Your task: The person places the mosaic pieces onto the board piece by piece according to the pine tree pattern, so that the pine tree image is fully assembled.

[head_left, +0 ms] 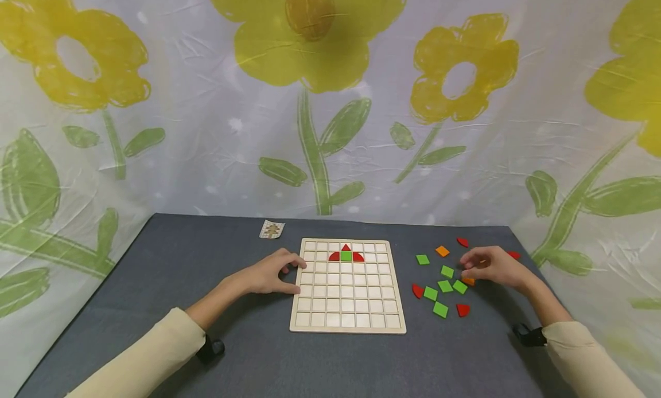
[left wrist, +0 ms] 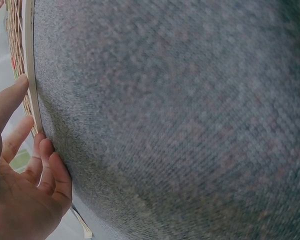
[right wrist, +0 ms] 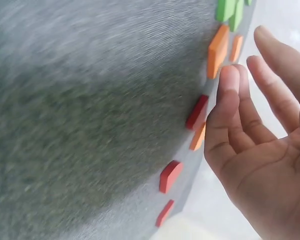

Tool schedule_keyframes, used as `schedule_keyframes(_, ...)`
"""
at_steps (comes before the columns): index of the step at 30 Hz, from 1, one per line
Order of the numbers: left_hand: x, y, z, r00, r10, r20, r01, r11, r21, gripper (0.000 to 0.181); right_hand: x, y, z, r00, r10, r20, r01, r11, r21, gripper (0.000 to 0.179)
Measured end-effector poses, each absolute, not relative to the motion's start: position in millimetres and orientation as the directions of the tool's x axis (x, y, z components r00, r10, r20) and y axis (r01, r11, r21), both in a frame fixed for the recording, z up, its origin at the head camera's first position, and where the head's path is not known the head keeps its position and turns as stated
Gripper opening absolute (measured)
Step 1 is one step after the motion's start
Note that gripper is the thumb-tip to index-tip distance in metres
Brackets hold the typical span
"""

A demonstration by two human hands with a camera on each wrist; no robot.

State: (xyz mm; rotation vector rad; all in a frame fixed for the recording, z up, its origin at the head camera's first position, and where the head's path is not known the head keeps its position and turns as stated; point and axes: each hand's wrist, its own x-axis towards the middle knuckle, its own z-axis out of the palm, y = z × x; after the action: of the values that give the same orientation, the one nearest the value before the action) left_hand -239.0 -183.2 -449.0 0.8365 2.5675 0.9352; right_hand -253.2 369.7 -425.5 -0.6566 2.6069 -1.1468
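A pale grid board (head_left: pixel 347 330) lies on the dark cloth. In its upper rows a green square (head_left: pixel 346 256) sits below a red triangle (head_left: pixel 346 248), flanked by a red quarter-round piece (head_left: pixel 334 257) and another red quarter-round piece (head_left: pixel 358 257). My left hand (head_left: pixel 265 274) touches the board's left edge, fingers and thumb spread apart along the rim. Above the loose pieces on the right, my right hand (head_left: pixel 496 267) hovers with relaxed fingers and nothing held. It partly covers an orange piece (head_left: pixel 469 281); in the right wrist view its fingertips are close to an orange piece (right wrist: pixel 218 51).
Several green squares (head_left: pixel 445 286) lie scattered right of the board. Among them are red pieces (head_left: pixel 463 310) and an orange square (head_left: pixel 442 251). A small patterned card (head_left: pixel 271 229) lies behind the board at left. A flower-printed curtain (head_left: pixel 232 157) surrounds the table.
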Motion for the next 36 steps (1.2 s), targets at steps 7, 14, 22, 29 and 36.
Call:
schedule_keyframes(7, -240.3, -184.7, -449.0, -0.791, 0.609, -0.06, 0.427, 0.62, 0.658, 0.05, -250.1, 372.6, -427.1, -0.855, -0.517, -0.035, -0.333, 0.601, -0.726, 0.027)
schedule_keyframes(14, -240.2, -184.1, -448.1, -0.792, 0.607, -0.063, 0.423, 0.62, 0.66, 0.05, -249.1, 372.3, -429.4, -0.859, -0.512, -0.024, -0.352, 0.623, -0.698, 0.025)
schedule_keyframes(22, -240.5, -184.0, -449.1, -0.786, 0.615, -0.061, 0.428, 0.612, 0.665, 0.05, -251.0, 371.6, -431.7, -0.873, -0.486, -0.046, -0.318, 0.638, -0.702, 0.025)
schedule_keyframes(29, -241.4, -185.0, -450.3, -0.785, 0.616, -0.064, 0.429, 0.615, 0.662, 0.049, -250.2, 369.2, -431.1, -0.861, -0.509, -0.012, -0.353, 0.615, -0.705, 0.024)
schedule_keyframes(36, -241.3, -184.8, -450.8, -0.787, 0.614, -0.063, 0.428, 0.616, 0.661, 0.05, -250.0, 368.0, -433.0, -0.838, -0.545, 0.042, -0.422, 0.596, -0.683, 0.021)
